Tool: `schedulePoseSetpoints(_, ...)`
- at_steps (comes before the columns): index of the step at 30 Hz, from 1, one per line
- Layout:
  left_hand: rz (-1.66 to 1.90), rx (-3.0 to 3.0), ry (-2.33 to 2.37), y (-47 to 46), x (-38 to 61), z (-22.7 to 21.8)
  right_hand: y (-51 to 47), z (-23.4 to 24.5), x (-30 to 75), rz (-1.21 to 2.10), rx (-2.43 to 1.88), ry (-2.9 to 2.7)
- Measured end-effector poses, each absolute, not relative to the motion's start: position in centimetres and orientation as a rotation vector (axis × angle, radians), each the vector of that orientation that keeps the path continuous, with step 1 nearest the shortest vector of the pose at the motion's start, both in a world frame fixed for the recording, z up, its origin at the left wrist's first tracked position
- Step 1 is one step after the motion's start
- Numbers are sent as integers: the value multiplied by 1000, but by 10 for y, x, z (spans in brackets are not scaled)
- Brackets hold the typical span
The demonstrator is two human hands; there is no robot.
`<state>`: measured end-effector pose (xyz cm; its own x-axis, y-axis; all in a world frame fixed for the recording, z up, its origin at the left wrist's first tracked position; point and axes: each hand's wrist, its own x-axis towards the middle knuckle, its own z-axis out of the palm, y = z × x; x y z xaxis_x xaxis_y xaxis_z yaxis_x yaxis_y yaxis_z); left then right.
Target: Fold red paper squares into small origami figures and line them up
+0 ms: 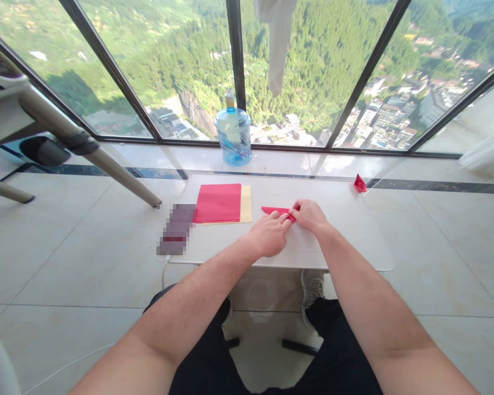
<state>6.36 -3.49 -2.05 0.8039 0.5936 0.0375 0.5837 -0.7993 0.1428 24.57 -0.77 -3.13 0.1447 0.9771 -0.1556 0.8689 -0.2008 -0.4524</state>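
Between our two hands, on the low white bench (333, 192), lies the folded red paper (271, 210), a narrow strip with its left end tapering out past our fingers. Our left hand (270, 235) lays its fingertips over the strip from the near side; the thumb is hidden, so we cannot tell whether it grips or only presses. Our right hand (312, 215) is closed at the strip's right end, thumb and fingers seeming to pinch it.

Handling, as we judge it: very light, thin, stiffer where layers stack, easily creased or torn, apt to slide on the smooth top. Best held by the folded edges or ends, with flat fingertip pressure along the middle.

Left of our hands: a red paper stack (218, 203) partly over yellow paper (246, 204). Beyond our right hand, near the bench's far corner: a small folded red piece (359, 184).

Writing: past our hands, the blue water jug (233, 137) bears lettering low on its side, too small for us to read. We make out none on the papers.
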Motion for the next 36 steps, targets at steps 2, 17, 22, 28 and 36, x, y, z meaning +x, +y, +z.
schedulePoseSetpoints(2, 126, 2878, 930, -35, 64, -21, -8, -32, 246, 613, -2168, -1796)
schedulePoseSetpoints(17, 98, 2877, 895, -33, 64, -18, -9, -30, 245, 606, -2189, -1806)
schedulePoseSetpoints(22, 89, 2874, 902, -33, 64, -17, -8, -30, 244, 608, -2184, -1801)
schedulePoseSetpoints(28, 67, 2870, 913, -32, 64, -18, -11, -32, 247, 603, -2124, -1795)
schedulePoseSetpoints(36, 40, 2866, 918, -32, 63, -16, -19, -39, 256, 617, -1934, -1759)
